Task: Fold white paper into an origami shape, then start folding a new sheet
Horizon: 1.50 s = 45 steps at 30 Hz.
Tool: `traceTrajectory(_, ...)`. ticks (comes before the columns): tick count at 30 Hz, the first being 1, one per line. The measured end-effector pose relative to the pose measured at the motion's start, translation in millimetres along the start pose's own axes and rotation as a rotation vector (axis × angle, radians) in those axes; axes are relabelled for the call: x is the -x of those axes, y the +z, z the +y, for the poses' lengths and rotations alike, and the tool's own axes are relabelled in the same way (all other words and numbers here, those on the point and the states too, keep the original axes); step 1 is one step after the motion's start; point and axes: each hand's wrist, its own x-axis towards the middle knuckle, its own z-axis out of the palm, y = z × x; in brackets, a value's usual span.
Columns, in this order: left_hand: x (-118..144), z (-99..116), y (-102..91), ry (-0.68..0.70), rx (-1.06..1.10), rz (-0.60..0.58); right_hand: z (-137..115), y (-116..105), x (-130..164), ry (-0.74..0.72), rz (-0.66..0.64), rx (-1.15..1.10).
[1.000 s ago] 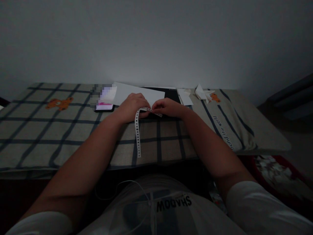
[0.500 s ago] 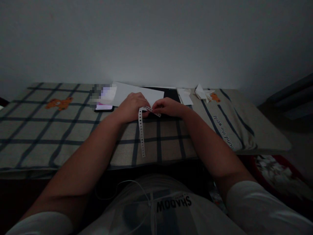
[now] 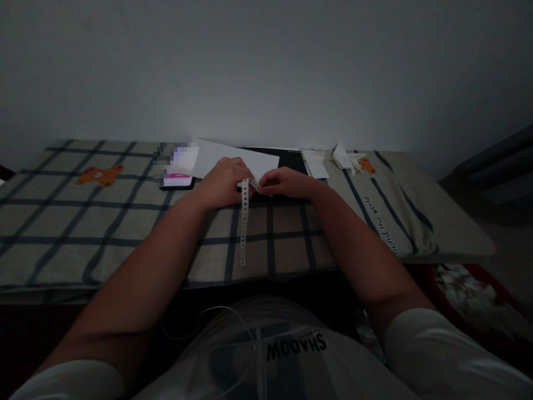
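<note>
A narrow white paper strip with a row of holes along it hangs down from between my hands, over the near part of the tabletop. My left hand is closed on the strip near its bend, the fingertips partly hidden. The strip's other end runs across to my right hand, whose thumb and fingers pinch it. Beneath and behind both hands lie a white sheet of paper and a dark flat board or folder.
The table has a checked cloth. A lit phone lies left of the paper. On the right are a small white paper and a folded paper piece. A red container with paper scraps stands on the lower right.
The hanging strip has swung slightly and its upper part has shifted a little to the right. Its stretch between the hands now sags differently. Both hands have hardly moved.
</note>
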Motion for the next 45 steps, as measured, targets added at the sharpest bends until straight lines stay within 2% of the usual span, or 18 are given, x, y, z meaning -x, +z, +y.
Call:
traceTrajectory(16, -0.9, -0.5, 3.3, 0.02, 0.018, -0.009, -3.0, -2.5, 0.6, 0.042, -0.007, 0.01)
traceTrajectory(23, -1.6, -1.8, 2.6, 0.042, 0.018, -0.005, -1.9, -0.4, 0.0, 0.05, 0.056, 0.007)
traceTrajectory(33, 0.6, 0.0, 4.0, 0.024, 0.043, -0.004, 1.1, 0.7, -2.4, -0.056, 0.027, 0.049)
traceTrajectory(41, -0.8, -0.1, 2.9, -0.007, 0.034, 0.015, 0.0, -3.0, -1.4, 0.01, 0.001, 0.035)
traceTrajectory(45, -1.4, -1.0, 4.0, 0.02, 0.045, 0.005, 0.2, -2.2, -1.8, 0.02, 0.013, 0.032)
